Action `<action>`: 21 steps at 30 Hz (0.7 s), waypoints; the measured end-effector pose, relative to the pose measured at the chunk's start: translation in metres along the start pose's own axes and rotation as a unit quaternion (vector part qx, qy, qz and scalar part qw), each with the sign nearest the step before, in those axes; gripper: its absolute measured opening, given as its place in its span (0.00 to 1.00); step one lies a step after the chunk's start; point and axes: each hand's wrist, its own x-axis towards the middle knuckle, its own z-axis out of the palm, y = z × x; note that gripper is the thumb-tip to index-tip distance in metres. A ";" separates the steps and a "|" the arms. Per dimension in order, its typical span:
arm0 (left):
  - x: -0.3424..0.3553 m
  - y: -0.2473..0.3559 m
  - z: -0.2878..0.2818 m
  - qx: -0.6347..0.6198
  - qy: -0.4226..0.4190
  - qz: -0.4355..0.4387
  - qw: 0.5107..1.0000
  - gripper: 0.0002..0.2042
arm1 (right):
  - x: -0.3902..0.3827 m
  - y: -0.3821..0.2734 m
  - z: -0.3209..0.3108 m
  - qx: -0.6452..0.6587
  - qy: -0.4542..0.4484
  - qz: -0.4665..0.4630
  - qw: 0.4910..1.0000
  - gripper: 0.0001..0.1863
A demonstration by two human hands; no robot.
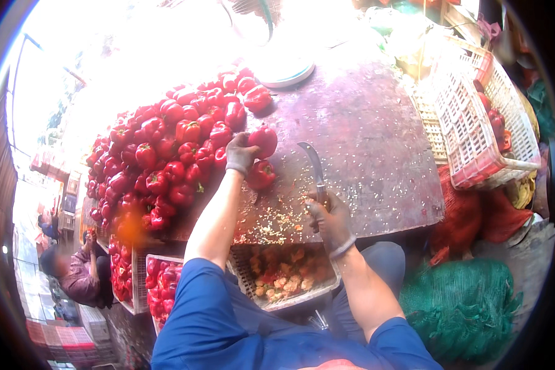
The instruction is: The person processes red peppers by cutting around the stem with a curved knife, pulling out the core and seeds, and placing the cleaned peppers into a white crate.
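My left hand [241, 153], in a grey work glove, has its fingers round a red bell pepper [264, 141] at the right edge of a big pile of red bell peppers [166, 142]. Just below that one, another bell pepper [261, 175] lies on the worn table [370, 123]. My gloved right hand [330, 222] is closed round the handle of a curved knife [315, 164]. Its hooked blade points away from me and is apart from the pepper. Pale seeds [277, 216] are scattered over the table between my hands.
Below the table edge, a crate [277, 302] holds pepper cores. Crates of red peppers [161, 280] stand at the left, where another person [83, 274] sits. White plastic crates [475, 117], red mesh sacks [465, 209] and a green mesh sack [459, 308] are on the right.
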 end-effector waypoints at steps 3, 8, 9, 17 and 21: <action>-0.058 0.032 -0.011 -0.122 0.018 0.032 0.992 0.22 | 0.005 0.018 0.001 -0.021 -0.009 -0.075 0.997 0.15; -0.145 0.047 -0.045 -0.022 0.063 0.132 0.989 0.20 | -0.003 0.033 0.020 -0.190 -0.035 -0.156 0.969 0.18; -0.157 0.040 -0.050 -0.019 0.067 0.104 0.992 0.20 | -0.005 0.037 0.025 -0.235 -0.049 -0.168 0.956 0.19; -0.211 -0.022 -0.051 0.097 0.042 -0.013 0.994 0.18 | -0.008 0.066 0.048 -0.412 -0.124 -0.103 0.897 0.22; -0.214 -0.012 -0.044 0.127 0.029 0.016 0.991 0.17 | 0.002 0.084 0.046 -0.405 -0.137 -0.083 0.900 0.22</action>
